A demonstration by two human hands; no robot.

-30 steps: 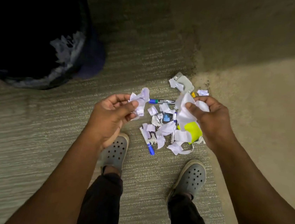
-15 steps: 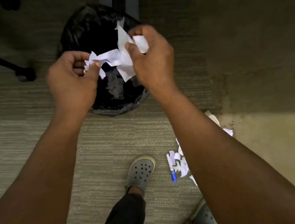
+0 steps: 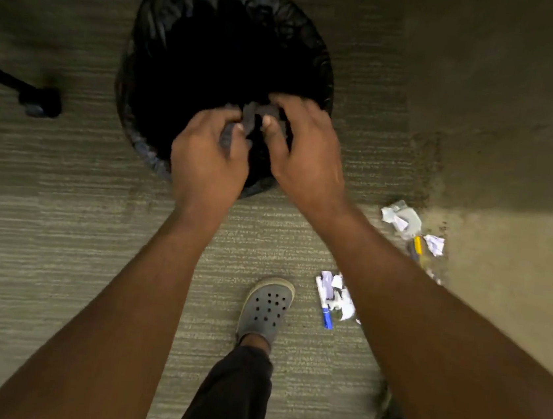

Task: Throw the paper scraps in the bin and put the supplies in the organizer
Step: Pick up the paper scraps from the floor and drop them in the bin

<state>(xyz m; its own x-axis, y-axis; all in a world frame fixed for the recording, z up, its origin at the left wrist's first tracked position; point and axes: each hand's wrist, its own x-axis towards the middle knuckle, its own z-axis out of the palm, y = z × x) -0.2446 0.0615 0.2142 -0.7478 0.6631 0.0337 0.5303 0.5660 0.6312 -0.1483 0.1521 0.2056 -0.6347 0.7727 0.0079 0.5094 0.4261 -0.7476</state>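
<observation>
Both hands are over the near rim of the bin (image 3: pixel 145 22), which is lined with a black bag. My left hand (image 3: pixel 205 156) grips shadowed paper scraps (image 3: pixel 249 116) in curled fingers. My right hand (image 3: pixel 305 154) is beside it, thumb and fingers pinching the same bunch inside the bin's mouth. More white scraps (image 3: pixel 343 303) lie on the carpet to the right with a blue-capped marker (image 3: pixel 326 316). Farther right are a clear plastic item (image 3: pixel 405 217), a yellow pen (image 3: pixel 417 244) and another scrap (image 3: pixel 434 244). My right forearm hides part of the pile.
A black chair leg with a caster (image 3: pixel 39 101) stands left of the bin. My left foot in a grey clog (image 3: pixel 265 306) is planted just left of the scraps. No organizer is in view.
Both hands carried the scraps from the floor pile to the bin and have dropped from above it into its mouth. The view has shifted left toward the bin.
</observation>
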